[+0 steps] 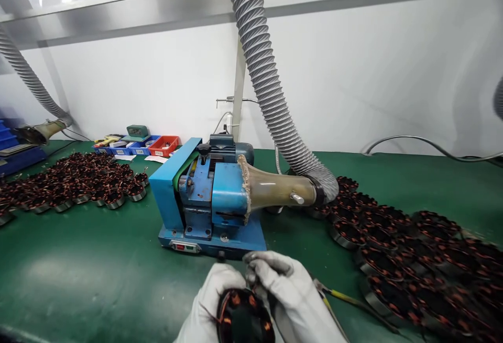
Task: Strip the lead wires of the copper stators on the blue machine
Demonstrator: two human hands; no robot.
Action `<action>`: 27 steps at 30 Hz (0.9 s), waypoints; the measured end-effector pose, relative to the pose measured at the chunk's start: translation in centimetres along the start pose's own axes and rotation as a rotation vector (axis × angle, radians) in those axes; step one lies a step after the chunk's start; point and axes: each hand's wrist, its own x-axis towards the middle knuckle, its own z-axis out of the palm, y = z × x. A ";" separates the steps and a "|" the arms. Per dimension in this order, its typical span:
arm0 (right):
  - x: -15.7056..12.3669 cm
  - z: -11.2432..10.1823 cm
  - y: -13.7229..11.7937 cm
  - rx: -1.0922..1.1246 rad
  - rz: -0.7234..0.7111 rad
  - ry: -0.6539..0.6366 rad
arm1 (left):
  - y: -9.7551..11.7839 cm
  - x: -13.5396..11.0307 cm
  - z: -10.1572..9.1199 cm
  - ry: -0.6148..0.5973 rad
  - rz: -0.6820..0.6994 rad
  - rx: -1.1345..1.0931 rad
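Note:
Both my hands wear white gloves and meet at the bottom middle of the view. My left hand (208, 303) cups a round black stator with copper windings (243, 319) from the left. My right hand (288, 293) curls over its top right edge, fingers closed on it. Just beyond my hands stands a blue bench machine (208, 201) with a green belt and a red-and-green switch at its front. A tan funnel (275, 188) joins the machine to a grey ribbed hose (263, 70).
Several wound stators lie in a heap on the right (401, 254) and another heap on the left (78, 178) of the green table (98, 269). Blue and red small bins (153, 145) stand at the back. A yellow-handled tool (346, 298) lies by my right hand.

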 end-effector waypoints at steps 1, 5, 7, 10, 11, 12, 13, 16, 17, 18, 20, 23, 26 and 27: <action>0.3 -0.1 0.0 0.127 0.012 0.035 | -0.1 0.1 -0.1 -0.010 0.036 0.037; 0.5 -1.2 1.1 0.163 -0.266 0.329 | -0.5 -0.2 -0.2 0.102 0.138 0.274; 0.1 -1.5 2.7 -0.251 -0.450 0.322 | -1.0 -0.1 0.1 0.204 0.124 0.355; 0.1 -1.1 5.1 -0.794 -0.610 0.117 | -2.0 1.1 0.8 0.281 0.144 0.285; 0.4 -0.7 5.6 -0.893 -0.619 0.089 | -2.4 1.6 0.9 0.286 0.123 0.210; 0.8 -0.3 6.0 -0.952 -0.615 0.100 | -2.9 2.2 1.0 0.285 0.088 0.129; 1.3 0.1 6.1 -0.981 -0.594 0.125 | -3.4 2.8 1.0 0.281 0.045 0.055; 2.9 1.1 5.7 -0.980 -0.478 0.158 | -4.4 4.6 1.0 0.337 -0.012 -0.043; 3.4 1.3 5.4 -0.965 -0.445 0.152 | -4.5 5.1 1.0 0.355 0.001 -0.049; 3.9 1.5 5.0 -0.948 -0.421 0.145 | -4.5 5.6 1.1 0.357 0.009 -0.056; 4.6 1.7 4.4 -0.927 -0.402 0.143 | -4.1 6.4 1.4 0.350 0.014 -0.074; 5.3 1.8 3.7 -0.923 -0.394 0.143 | -3.3 7.2 1.9 0.344 0.022 -0.088; 5.3 1.6 3.6 -0.902 -0.383 0.137 | -3.0 7.5 2.3 0.347 0.027 -0.093; 5.2 1.5 3.6 -0.894 -0.384 0.143 | -2.9 7.5 2.4 0.348 0.027 -0.098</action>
